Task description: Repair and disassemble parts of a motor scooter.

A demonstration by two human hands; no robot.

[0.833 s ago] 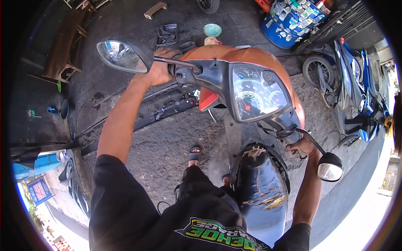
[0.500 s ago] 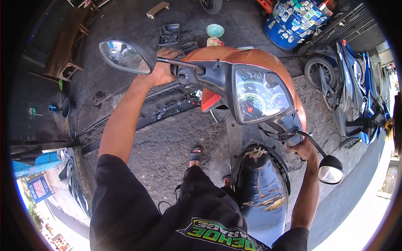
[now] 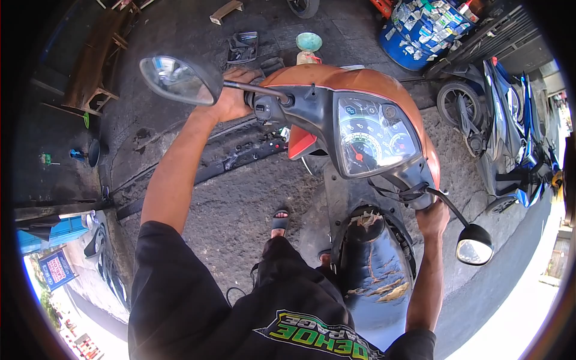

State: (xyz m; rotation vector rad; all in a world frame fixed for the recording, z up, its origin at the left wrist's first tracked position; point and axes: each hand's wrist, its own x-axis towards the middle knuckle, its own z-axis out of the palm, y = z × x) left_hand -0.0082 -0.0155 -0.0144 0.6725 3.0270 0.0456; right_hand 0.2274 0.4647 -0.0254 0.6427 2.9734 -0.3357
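I stand beside an orange scooter point(image 3: 342, 79), whose dashboard point(image 3: 371, 137) faces me. Closed round the left handlebar grip is my left hand point(image 3: 231, 102), partly behind the left mirror point(image 3: 180, 80) and its stem. My right hand point(image 3: 433, 217) wraps the right handlebar grip, close to the brake lever and the right mirror point(image 3: 474, 245); its fingertips are hidden. A torn black seat point(image 3: 375, 264) lies between my body and my right forearm. The key area below the dashboard is out of sight.
Several parked motorcycles point(image 3: 501, 132) stand at the right. A blue drum point(image 3: 408, 45) covered with packaging is at the far right, and a wooden bench point(image 3: 90, 66) at the far left. Beyond the scooter are a black tray point(image 3: 242, 48) and a green bowl point(image 3: 309, 42).
My right hand has turned on its grip, and the right wrist and forearm have swung left, nearer the seat. The left hand and the scooter have hardly moved.
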